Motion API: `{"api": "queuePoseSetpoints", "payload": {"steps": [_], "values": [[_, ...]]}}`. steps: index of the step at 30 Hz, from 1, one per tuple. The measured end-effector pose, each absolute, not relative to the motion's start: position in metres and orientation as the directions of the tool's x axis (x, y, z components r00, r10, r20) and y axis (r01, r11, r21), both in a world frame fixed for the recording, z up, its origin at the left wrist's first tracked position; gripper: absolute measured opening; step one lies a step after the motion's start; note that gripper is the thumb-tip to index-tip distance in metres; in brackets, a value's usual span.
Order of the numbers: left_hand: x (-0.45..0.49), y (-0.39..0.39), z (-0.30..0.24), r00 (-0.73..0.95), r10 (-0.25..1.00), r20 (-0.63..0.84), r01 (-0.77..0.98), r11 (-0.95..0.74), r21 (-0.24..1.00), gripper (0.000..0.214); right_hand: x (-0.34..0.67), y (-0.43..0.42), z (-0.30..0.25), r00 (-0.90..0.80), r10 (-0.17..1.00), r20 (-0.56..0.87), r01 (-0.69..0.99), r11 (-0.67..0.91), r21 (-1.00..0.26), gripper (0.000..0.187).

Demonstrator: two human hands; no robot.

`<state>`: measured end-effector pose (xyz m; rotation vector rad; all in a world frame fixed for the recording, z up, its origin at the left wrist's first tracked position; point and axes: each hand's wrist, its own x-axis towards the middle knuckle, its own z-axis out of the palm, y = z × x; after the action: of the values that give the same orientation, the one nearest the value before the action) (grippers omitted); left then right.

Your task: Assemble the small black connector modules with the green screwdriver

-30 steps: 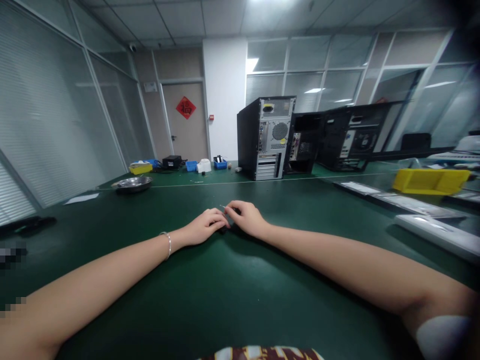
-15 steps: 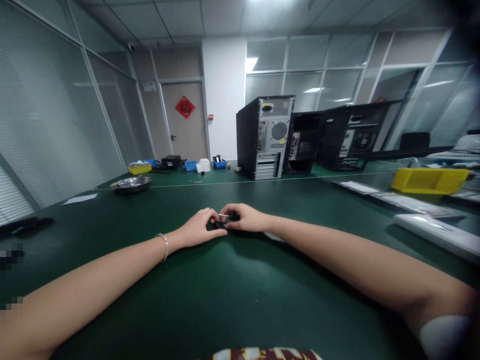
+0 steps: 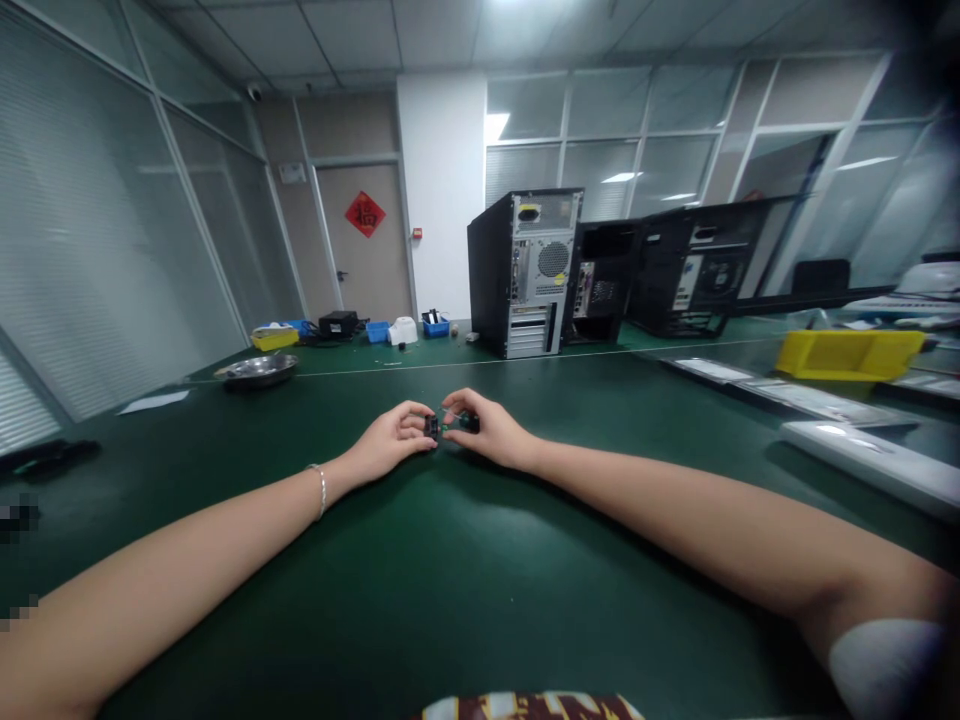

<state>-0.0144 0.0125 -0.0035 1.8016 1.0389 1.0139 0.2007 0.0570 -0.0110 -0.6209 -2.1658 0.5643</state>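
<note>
My left hand (image 3: 391, 438) pinches a small black part (image 3: 431, 427) between thumb and fingers, just above the green table (image 3: 450, 590). What kind of part it is, I cannot make out. Close by on the right, my right hand (image 3: 496, 432) curls around a screwdriver (image 3: 469, 422) with a dark handle. Its thin metal shaft points left toward the other hand. A tiny green piece (image 3: 445, 428) shows at the right thumb's tip, beside the black part. A small gap lies between the two hands.
Computer cases (image 3: 534, 280) stand at the back right. A shiny metal bowl (image 3: 262, 371) sits at left, with small blue bins (image 3: 435, 328) farther back. On the right are a yellow bin (image 3: 847, 357) and a long white panel (image 3: 874, 465).
My hands have lifted slightly and drawn a little apart. The black part now shows upright in the left fingers, and the green piece has come into view at the right thumb.
</note>
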Motion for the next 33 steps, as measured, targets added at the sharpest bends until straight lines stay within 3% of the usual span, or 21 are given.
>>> {"api": "queuePoseSetpoints", "payload": {"steps": [7,21,28,33], "values": [[-0.012,0.010,-0.002,0.343,0.912,0.225,0.255,-0.321,0.912,0.043,0.197,0.049,-0.009,-0.497,0.519,0.695,0.144,0.840,-0.523,0.036],[-0.010,0.008,-0.003,0.344,0.900,0.268,0.301,-0.376,0.876,0.041,0.196,0.042,-0.008,-0.557,0.492,0.669,0.177,0.858,-0.483,0.033],[-0.011,0.009,-0.004,0.333,0.918,0.215,0.190,-0.289,0.938,0.049,0.196,0.041,-0.007,-0.540,0.517,0.664,0.231,0.850,-0.474,0.033],[-0.011,0.010,-0.005,0.325,0.910,0.258,0.169,-0.324,0.931,0.044,0.196,0.039,-0.006,-0.559,0.494,0.665,0.227,0.863,-0.451,0.034]]}}
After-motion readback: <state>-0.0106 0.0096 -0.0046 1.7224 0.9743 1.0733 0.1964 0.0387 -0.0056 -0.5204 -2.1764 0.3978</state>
